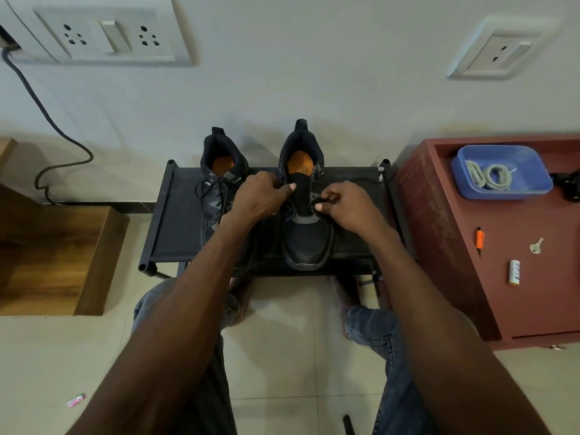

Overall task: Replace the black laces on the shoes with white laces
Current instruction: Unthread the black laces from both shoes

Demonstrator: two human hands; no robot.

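While seated before a low black fabric rack (175, 221) against the wall, working with both hands at the right-hand shoe (306, 233) of a black pair. Left hand (257, 196) curled at the shoe's left eyelet edge, thumb tip pressed against the black tongue, fingers folded under — gripping that side of the upper, as far as can be told. Right hand (348, 204) curled at the opposite edge, thumb and fingers pinching a short dark piece (321, 200) by the eyelets; lace end or flap of the shoe, cannot tell. No lace seen across this shoe's tongue; orange insole showing in its opening, toe pointing toward the person.

Left-hand shoe (219, 183) just beside it on the same rack, well behind the left wrist, black lace (208, 191) threaded and loosely spread over its front. Same orange insole inside.

White laces (488, 175) coiled in a blue plastic tray (533, 171) on the reddish cabinet (439, 215) to the right, well apart from both hands and untouched. On that cabinet top, nearer the person — an orange-handled tool (479, 239), a small key (536, 245) and a white cylinder (514, 271). Some black item at the frame's right edge, too cut off to name.

Two socket plates on the wall above, a dark cable (47, 117) trailing down to the left. Wooden furniture (53, 259) at left; knees in blue jeans (373, 328) below the rack.
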